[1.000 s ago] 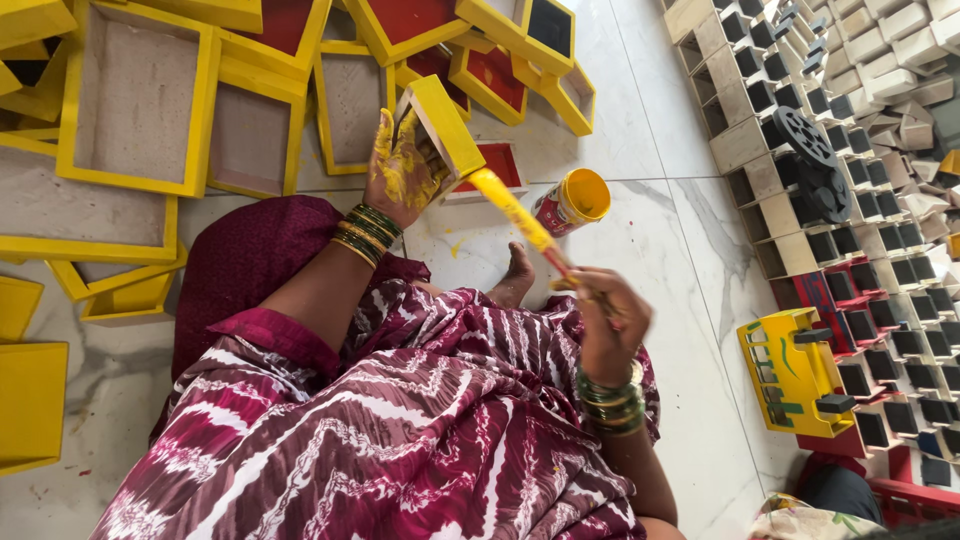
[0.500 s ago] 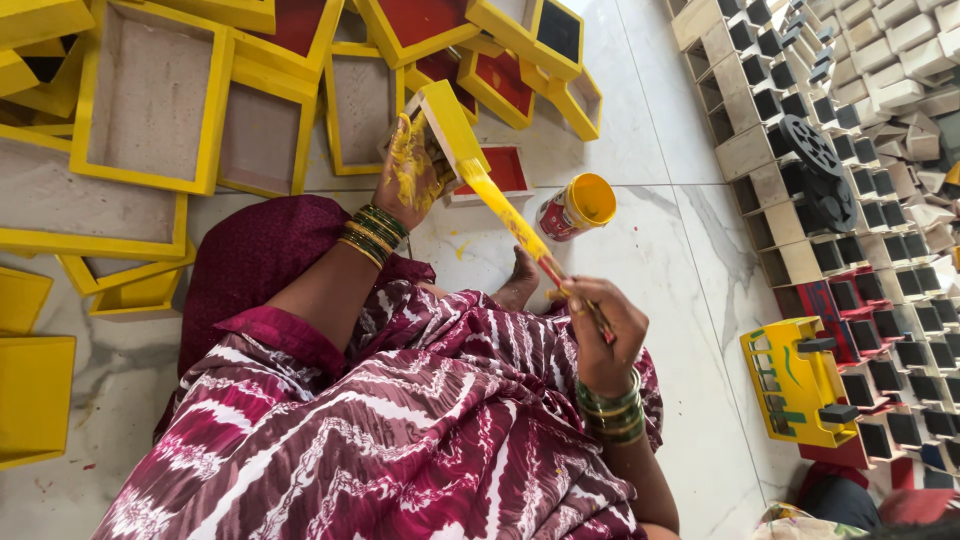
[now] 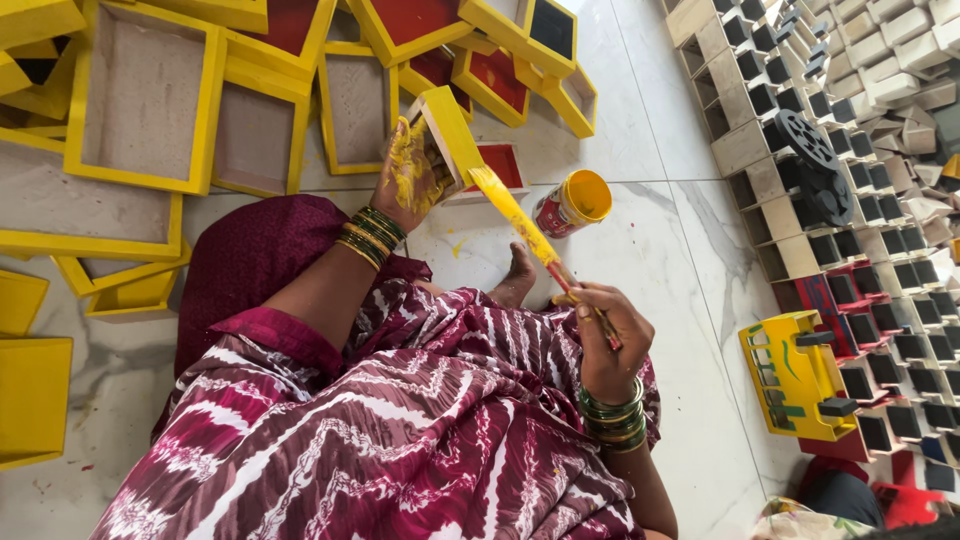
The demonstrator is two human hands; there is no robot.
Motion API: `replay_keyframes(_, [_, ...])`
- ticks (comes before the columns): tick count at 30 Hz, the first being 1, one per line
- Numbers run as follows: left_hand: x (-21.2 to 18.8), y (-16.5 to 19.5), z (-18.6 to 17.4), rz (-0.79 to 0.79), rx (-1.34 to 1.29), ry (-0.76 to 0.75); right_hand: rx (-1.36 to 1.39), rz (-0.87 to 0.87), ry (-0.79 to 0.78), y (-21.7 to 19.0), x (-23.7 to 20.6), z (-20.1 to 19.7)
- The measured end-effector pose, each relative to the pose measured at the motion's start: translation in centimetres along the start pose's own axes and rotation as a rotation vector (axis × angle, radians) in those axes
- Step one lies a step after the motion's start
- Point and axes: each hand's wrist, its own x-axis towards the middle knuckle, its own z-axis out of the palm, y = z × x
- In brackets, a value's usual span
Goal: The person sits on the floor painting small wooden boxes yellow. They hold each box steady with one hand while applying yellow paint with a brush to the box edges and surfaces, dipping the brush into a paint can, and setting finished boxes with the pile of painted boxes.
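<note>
Left hand (image 3: 410, 175) grips frame (image 3: 450, 130); right hand (image 3: 610, 335) brush (image 3: 530, 235).

wooden tray (image 3: 447, 128): wet glossy yellow paint | floor (image 3: 640, 120): polished marble | skirt (image 3: 420, 440): printed cloth

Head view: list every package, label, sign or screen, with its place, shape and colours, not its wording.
Small round paint tin: on the marble floor beyond the person's foot, lying tilted, yellow paint at its open mouth, a red-and-white label wrapped round its side.
No sign or screen shows.
</note>
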Motion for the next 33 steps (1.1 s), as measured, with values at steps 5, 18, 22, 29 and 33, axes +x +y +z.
replay_keyframes(5, [0.8, -0.7, -3.9, 0.025, -0.05, 0.066, -0.119, 0.007, -0.009, -0.3, -0.5, -1.0])
replay_keyframes(18, [0.1, -0.1, 0.6, -0.046, -0.058, 0.117, -0.02, -0.115, -0.056, 0.9, 2.0, 2.5])
replay_keyframes(22, [-0.1, -0.6, 1.5, -0.116, 0.039, 0.123, -0.057, -0.184, -0.102, 1.6, 3.2, 4.0])
replay_keyframes(29, [0.8, -2.4, -1.7, -0.07, -0.035, 0.154, -0.155, -0.087, -0.091, 0.7, 2.7, 2.1])
replay_keyframes(33, [1.5, -3.1, -3.6, -0.026, -0.16, 0.273, -0.046, -0.062, 0.008, 0.1, 2.4, 0.8])
